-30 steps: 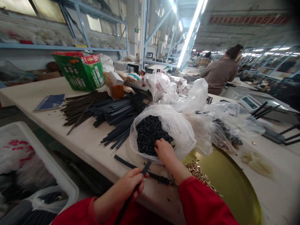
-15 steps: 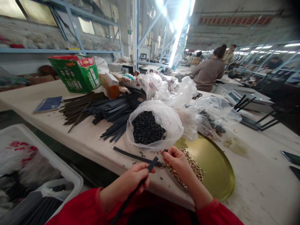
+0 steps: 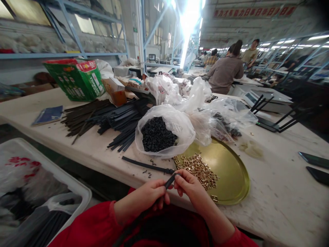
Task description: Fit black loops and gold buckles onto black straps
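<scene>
The two hands have come together low in the middle of the frame, and the right hand is no longer in the bag of small black pieces. The left hand is closed around a black strap, whose tip stands up between the hands while its tail runs down toward the red sleeve. The right hand's fingers curl in and pinch at that tip; anything small held there is hidden. Just ahead, a second black strap lies on the white table, its fitted end reaching the rim of a round brass-coloured tray. The tray, now in full view, holds a heap of small gold-coloured metal buckles. Above the hands sits the open plastic bag of black pieces, with bundled black strips to its left. A green carton stands at upper left, a white bin sits at lower left, and a seated co-worker faces away at upper right.
</scene>
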Tool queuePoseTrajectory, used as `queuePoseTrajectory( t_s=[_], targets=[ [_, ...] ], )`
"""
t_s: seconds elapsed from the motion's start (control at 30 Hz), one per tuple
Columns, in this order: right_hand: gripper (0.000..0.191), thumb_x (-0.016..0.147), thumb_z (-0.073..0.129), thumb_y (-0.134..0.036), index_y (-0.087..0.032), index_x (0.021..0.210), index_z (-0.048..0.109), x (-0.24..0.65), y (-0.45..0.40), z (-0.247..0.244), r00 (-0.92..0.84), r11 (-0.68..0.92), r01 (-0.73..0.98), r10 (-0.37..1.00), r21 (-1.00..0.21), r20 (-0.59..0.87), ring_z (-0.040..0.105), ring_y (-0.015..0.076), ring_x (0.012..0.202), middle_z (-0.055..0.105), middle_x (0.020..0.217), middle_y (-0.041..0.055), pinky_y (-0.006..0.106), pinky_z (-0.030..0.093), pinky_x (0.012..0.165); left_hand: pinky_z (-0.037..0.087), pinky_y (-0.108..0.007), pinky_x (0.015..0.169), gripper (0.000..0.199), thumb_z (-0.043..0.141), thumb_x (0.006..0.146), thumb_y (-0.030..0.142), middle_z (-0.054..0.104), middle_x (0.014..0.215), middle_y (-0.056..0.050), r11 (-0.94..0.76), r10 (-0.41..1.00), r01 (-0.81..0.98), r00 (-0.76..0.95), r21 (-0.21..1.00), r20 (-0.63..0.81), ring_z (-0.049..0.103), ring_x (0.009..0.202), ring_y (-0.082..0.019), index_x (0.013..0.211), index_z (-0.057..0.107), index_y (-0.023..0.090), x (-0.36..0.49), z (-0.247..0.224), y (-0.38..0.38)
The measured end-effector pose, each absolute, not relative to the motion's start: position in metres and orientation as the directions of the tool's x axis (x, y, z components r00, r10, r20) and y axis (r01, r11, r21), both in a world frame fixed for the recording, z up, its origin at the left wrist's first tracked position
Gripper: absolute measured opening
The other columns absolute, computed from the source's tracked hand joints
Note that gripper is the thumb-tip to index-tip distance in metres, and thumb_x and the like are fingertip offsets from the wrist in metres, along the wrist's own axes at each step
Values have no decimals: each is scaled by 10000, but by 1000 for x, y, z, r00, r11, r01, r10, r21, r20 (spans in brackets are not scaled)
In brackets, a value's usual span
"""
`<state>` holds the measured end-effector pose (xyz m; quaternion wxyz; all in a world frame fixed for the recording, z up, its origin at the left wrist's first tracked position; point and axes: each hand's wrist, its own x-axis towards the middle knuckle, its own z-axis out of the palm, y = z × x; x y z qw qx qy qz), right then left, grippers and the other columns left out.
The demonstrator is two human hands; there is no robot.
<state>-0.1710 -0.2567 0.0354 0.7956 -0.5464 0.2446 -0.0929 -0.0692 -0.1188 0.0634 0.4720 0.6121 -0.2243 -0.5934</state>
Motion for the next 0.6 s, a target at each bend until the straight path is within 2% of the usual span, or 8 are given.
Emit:
queuePoseTrajectory(
  t_s=[0.17,0.27,0.33,0.4,0.5,0.6],
  targets=[
    [381,596,731,-436,-175,770,515,-195,-278,28,682,492,-24,-628,-870,-374,375,42,382,516,496,-71,152,275,375,334,-183,453,337,518,751,456,564,578,30,-596,-787,119,106,794,-607,458,449,-79,849,529,133,-46,61,-80],
    [372,587,737,-431,-184,714,489,-216,-287,20,601,500,-27,-684,-866,-414,362,41,364,500,467,-80,141,258,357,349,-185,462,355,600,718,479,582,569,25,-661,-730,126,122,740,-673,488,468,-94,797,534,139,-25,58,-47],
    [367,597,730,-439,-185,682,479,-230,-286,16,565,508,-46,-697,-860,-441,360,40,364,490,460,-81,137,261,359,348,-180,464,339,643,708,458,591,567,21,-661,-700,180,201,728,-685,499,480,-96,772,546,140,-14,55,-31],
    [363,609,722,-446,-184,659,474,-241,-280,12,545,521,-73,-693,-850,-472,362,40,372,482,459,-79,136,272,368,337,-166,460,318,681,697,429,577,562,31,-584,-667,296,356,756,-655,483,480,-81,740,551,142,-8,51,-21],
    [365,608,718,-462,-194,658,475,-254,-263,2,546,573,-129,-640,-809,-540,375,48,378,476,453,-79,140,281,377,334,-142,462,323,753,633,375,541,580,56,-293,-575,516,578,805,-579,448,484,-51,734,546,148,-10,47,-20],
    [382,608,695,-516,-200,640,483,-263,-237,-14,570,633,-227,-530,-740,-628,349,49,338,458,423,-74,151,239,353,339,-137,460,382,788,569,339,528,613,53,-66,-539,602,650,796,-536,448,504,-48,815,575,138,-22,44,-29]
  ],
)
